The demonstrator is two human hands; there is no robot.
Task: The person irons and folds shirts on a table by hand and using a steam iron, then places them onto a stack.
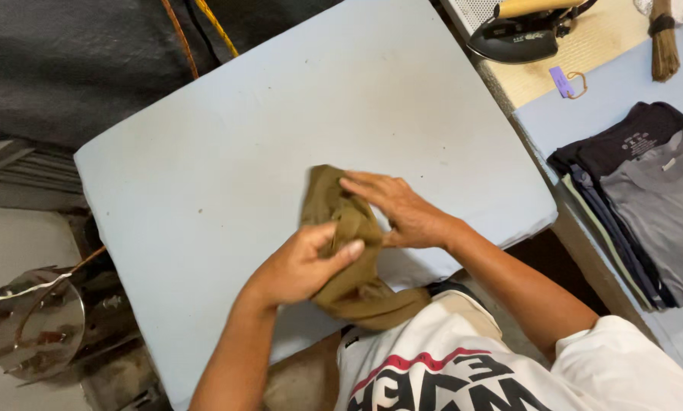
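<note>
purple tag [560, 81] | small rectangle, maybe card | beside iron [522, 36]

The pale blue padded ironing board [227, 144] lies bare over most of its top, so a hand can pass freely above it on the far and left sides. Near its front edge, the bunched olive-brown cloth [349, 251] blocks the way. Beyond its right edge stand a black flat iron [516, 38] and a stack of folded dark and grey shirts [646, 198].
</note>
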